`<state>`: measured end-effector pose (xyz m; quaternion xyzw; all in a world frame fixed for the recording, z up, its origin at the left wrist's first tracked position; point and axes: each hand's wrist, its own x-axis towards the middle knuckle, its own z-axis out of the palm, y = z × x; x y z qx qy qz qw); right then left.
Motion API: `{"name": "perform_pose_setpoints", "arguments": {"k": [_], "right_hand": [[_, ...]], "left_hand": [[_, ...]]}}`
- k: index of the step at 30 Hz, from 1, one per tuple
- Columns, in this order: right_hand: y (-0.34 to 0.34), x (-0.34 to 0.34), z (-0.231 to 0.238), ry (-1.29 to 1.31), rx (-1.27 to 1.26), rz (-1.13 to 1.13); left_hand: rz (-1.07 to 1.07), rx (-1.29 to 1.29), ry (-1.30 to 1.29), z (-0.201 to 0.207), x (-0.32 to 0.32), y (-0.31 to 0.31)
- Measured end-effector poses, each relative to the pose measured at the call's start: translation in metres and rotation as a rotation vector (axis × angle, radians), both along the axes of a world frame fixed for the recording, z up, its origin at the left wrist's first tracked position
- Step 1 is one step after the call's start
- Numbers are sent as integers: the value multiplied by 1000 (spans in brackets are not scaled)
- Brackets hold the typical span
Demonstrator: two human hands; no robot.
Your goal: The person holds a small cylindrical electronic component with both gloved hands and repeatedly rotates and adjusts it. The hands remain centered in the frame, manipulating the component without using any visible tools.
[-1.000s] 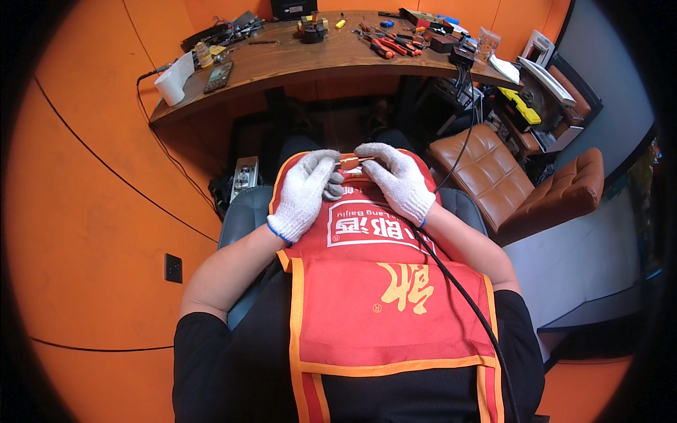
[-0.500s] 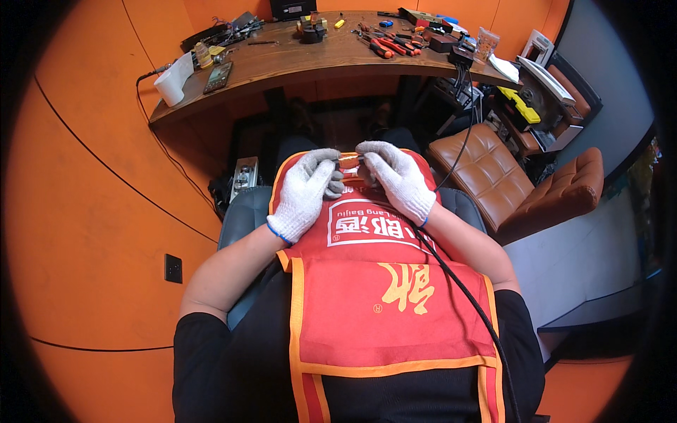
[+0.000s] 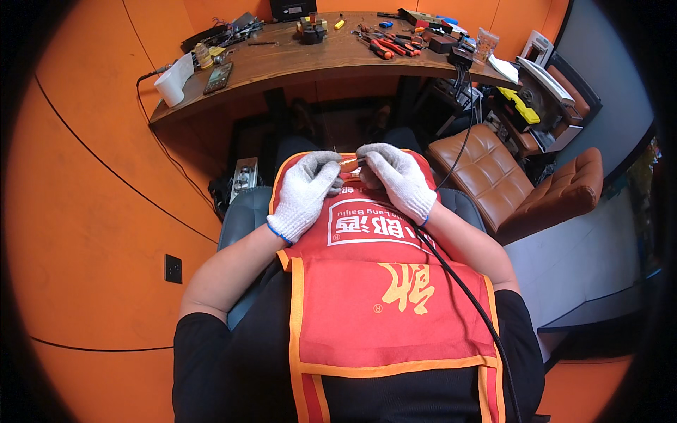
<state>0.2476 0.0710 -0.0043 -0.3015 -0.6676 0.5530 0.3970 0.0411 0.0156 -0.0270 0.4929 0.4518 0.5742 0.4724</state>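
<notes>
Both my hands wear white knit gloves and meet above the red apron (image 3: 395, 331) on my lap. My left hand (image 3: 307, 189) has thumb and fingers pinched together; whatever lies between them is too small to make out. Facing it, my right hand (image 3: 400, 180) is closed in a pinch, with a small dark piece just showing at its fingertips. A thin coppery-orange strip shows between the two sets of fingertips, and I cannot tell whether it is held or is apron trim. A black cable (image 3: 462, 287) runs over the apron, passing under my right wrist.
Ahead stands a curved wooden table (image 3: 282, 60) with red-handled pliers (image 3: 384, 48), a phone (image 3: 218, 77), a white paper roll (image 3: 173, 83) and a clear cup (image 3: 486, 44). A brown padded chair (image 3: 486, 166) is on the right. An orange wall (image 3: 106, 211) rises on the left.
My left fingertips have shifted slightly, and the dark bit seen at them earlier no longer shows. My right hand stays nearly in place.
</notes>
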Motion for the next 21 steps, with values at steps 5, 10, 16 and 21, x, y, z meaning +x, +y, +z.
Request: {"name": "perform_pose_setpoints", "arguments": {"k": [5,10,16,21], "right_hand": [[-3,-5,-1,60,126,-61],[-1,0,0,-2,18,30],[0,-7,-7,-51,127,-19],[1,-5,-5,-74,206,-66]], "left_hand": [[-42,-45,-95,-1,-5,1],[-4,-7,-93,-1,0,1],[29,6,-63,1,2,1],[-11,-41,-102,0,-2,0]]}}
